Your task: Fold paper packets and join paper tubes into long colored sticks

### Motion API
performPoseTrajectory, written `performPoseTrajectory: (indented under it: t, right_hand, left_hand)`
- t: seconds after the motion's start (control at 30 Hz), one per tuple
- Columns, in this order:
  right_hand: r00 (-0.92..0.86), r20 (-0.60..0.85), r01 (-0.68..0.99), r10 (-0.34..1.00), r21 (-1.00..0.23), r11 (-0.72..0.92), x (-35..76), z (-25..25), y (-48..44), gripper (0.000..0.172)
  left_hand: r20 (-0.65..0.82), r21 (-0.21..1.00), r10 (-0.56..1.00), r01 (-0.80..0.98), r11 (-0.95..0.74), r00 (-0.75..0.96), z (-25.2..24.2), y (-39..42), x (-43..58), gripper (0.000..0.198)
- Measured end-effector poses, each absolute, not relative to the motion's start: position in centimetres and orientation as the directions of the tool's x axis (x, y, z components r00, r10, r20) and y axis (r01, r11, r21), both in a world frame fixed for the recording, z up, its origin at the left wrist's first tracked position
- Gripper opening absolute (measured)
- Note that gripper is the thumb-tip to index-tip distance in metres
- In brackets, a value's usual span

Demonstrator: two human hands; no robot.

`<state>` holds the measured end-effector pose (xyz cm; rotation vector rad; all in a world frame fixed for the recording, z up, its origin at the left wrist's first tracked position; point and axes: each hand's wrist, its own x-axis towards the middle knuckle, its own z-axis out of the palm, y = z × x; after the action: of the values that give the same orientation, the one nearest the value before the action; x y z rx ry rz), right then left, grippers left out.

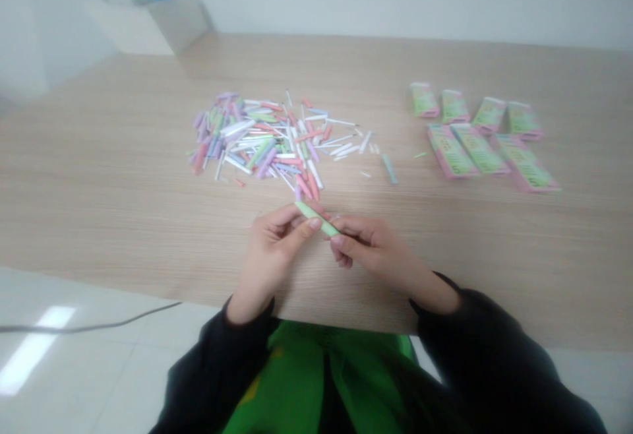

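Note:
A light green, pen-like stick (316,217) with a tapered end is held at a slant above the near part of the table. My left hand (277,243) grips its upper left part between thumb and fingers. On the lower right end, my right hand (373,243) pinches it with thumb and forefinger. Just beyond my hands lies a loose pile of pastel pen-like pieces and thin white sticks (267,140), in purple, green, pink, blue and white. Blur hides whether the green stick is one part or two.
Several small green and pink boxes (489,147) lie in two rows at the right. A pale teal piece (388,169) lies between pile and boxes. At the back left stands a white box (153,25) with something blue on top. A cable (99,327) crosses the floor.

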<state>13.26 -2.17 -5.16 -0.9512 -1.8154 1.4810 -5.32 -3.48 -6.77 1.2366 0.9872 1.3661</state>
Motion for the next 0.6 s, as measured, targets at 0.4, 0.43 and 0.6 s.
performPoseTrajectory:
  t: [0.4, 0.43, 0.6]
  right_hand:
    - [-0.427, -0.016, -0.046, 0.904, -0.998, -0.039, 13.0, -7.0, -2.1, 0.045]
    - [-0.414, 0.017, -0.053, 0.910, -0.999, -0.005, 12.7, -6.8, -2.2, 0.043]
    - [-0.295, 0.079, -0.072, 0.952, -0.996, 0.060, 12.2, -6.9, -2.2, 0.050]
  left_hand:
    - [0.325, 0.882, 0.810, -0.152, -0.446, -0.488, -6.7, -3.5, -5.2, 0.013]
    - [0.331, 0.889, 0.802, -0.121, -0.442, -0.497, -6.8, -3.6, -5.1, 0.014]
    - [0.441, 0.863, 0.730, 0.025, -0.504, -0.522, -7.2, -4.0, -4.5, 0.011]
